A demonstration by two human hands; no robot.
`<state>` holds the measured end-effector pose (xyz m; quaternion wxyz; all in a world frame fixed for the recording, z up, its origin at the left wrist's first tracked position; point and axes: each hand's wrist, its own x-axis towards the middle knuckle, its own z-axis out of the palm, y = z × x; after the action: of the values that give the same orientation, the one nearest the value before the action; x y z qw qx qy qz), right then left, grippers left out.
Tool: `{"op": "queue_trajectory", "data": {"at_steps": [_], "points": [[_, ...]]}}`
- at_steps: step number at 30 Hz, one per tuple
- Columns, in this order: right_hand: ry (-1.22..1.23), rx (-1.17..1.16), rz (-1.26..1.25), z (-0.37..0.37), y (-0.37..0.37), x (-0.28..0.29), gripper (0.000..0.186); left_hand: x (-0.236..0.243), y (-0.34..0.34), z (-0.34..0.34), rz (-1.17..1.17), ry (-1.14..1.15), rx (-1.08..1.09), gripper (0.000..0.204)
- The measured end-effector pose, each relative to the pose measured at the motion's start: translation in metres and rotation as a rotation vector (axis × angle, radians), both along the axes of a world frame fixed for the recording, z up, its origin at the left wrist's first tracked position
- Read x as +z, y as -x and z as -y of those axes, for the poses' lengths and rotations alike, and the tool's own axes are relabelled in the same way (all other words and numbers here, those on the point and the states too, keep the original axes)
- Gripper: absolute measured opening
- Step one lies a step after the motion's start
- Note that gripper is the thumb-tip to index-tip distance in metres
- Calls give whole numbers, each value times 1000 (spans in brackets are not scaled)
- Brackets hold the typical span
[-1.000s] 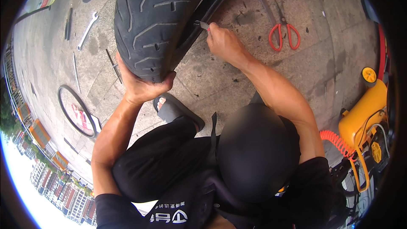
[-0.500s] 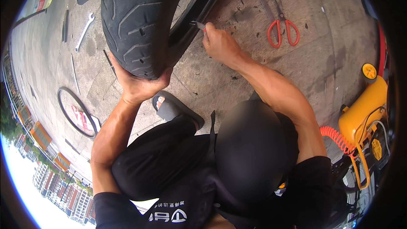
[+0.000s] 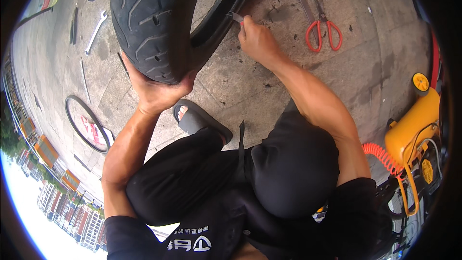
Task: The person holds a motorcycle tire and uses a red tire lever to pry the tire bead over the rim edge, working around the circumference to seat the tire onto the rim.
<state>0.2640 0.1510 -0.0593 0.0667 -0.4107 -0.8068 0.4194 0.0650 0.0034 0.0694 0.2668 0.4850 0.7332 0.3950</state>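
The black tyre [image 3: 144,29] takes up the most room, tilted in front of the person over the paved ground [image 3: 358,79] and running out past the top edge; its tread is dull grey-black, cut with long slanting grooves and short dark slots, and paving shows through its opening beside the smooth inner edge on the right. The person's black shirt [image 3: 226,228] carries white print [image 3: 195,244] on the chest, a round emblem with characters around it. To the right stands a yellow tank [image 3: 414,125] with a coiled orange hose [image 3: 382,159] at its lower end. A thin black ring [image 3: 66,106] lies at the left, a red-and-white packet [image 3: 94,131] within its outline (any lettering there is too small to read). Red-handled scissors [image 3: 323,18] lie with handles toward the person, right of the tyre, and a silver spanner [image 3: 96,33] lies to its left. The left hand [image 3: 156,91] cups the tyre's near end, thumb at the right and fingers wrapped around the left side, their tips hidden. The right hand [image 3: 260,41] is closed, fingers curled around a small hand tool [image 3: 236,17] with a metal tip and a bit of red; the tip is at the tyre's inner edge, though whether it touches I cannot tell.
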Motion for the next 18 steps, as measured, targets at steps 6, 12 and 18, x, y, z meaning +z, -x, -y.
{"op": "queue_trajectory", "data": {"at_steps": [6, 12, 18], "points": [[-94, 58, 19, -9, -4, 12, 16, 1, -1, -1, 24, -41, -18, 105], [17, 146, 55, -15, 0, 24, 15, -1, -3, 2, -11, -13, -53, 109], [106, 289, 26, -6, 3, 24, 16, -3, -4, 7, -15, 4, -59, 114]]}}
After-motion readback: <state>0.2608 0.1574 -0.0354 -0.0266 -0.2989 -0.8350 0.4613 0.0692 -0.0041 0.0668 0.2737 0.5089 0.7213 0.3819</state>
